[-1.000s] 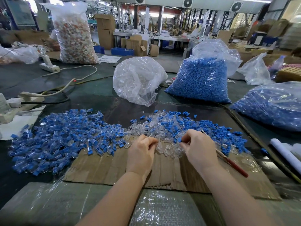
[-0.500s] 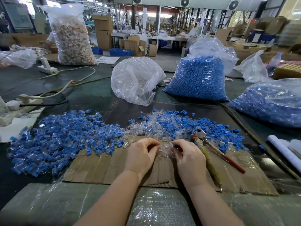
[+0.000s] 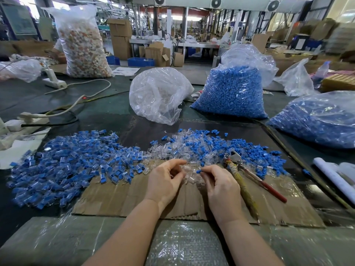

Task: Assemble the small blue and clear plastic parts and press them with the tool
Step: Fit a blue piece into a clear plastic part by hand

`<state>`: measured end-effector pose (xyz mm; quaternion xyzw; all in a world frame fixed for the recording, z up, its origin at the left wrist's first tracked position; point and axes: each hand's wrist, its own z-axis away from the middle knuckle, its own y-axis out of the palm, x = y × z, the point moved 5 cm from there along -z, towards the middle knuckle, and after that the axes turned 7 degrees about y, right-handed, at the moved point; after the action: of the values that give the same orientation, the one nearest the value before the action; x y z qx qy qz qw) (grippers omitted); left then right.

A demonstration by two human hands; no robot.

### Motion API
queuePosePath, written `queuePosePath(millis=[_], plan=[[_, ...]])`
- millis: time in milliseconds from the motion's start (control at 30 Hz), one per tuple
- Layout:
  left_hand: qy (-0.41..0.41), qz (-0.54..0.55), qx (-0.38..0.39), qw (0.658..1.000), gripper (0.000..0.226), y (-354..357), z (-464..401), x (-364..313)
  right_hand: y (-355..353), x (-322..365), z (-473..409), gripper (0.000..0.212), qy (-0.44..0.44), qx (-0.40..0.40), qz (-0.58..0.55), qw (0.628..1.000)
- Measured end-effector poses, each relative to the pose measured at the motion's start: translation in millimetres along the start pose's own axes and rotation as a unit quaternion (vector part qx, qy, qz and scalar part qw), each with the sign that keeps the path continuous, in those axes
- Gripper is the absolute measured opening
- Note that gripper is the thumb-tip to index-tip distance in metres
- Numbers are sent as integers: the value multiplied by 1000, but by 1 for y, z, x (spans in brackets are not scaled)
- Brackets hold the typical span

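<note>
While your right hand (image 3: 221, 186) pinches a small blue part (image 3: 198, 171) between thumb and fingertip, your left hand (image 3: 165, 179) curls round what looks like a clear part (image 3: 186, 167), though the blur makes that hard to confirm. Both hands meet over the far edge of the cardboard sheet (image 3: 119, 194), just in front of the mixed pile of loose blue and clear parts (image 3: 192, 146). The pressing tool (image 3: 242, 169) lies untouched on the cardboard just beside your right hand, its metal head at the pile and its red handle pointing away from it.

The risk, as I judge it, is in the mating. The clear parts are nearly invisible against the cardboard, so you could pick up two at once or seat the blue part crooked; pressing it like that may crack the clear shell. Reaching for the tool with a half-seated pair could also let it drop into the pile of finished pieces (image 3: 63, 166) to the left of the cardboard, where it would be hard to find.
</note>
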<state>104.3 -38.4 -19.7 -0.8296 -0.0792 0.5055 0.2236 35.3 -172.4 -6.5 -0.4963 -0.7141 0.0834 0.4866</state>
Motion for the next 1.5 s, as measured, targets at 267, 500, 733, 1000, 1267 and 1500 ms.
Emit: queuePosePath(millis=[267,500,733,1000,1267,1500], plan=[[7,2,27,1000,25,2,0,-1,2,5,1,9,-24,5,18,1000],[-2,52,50,997,25,6,2,-2,4,8,3,15,-40,12,54,998],[-21,127,58,990,25,7,2,-5,6,15,4,24,-84,-10,127,988],[-28,115,53,992,23,4,-2,0,8,5,1,10,-52,29,44,997],[-14,83,59,995,26,4,-4,0,10,8,0,19,-70,54,30,996],[-17,86,59,994,25,3,-3,-1,8,9,0,7,-76,32,22,996]])
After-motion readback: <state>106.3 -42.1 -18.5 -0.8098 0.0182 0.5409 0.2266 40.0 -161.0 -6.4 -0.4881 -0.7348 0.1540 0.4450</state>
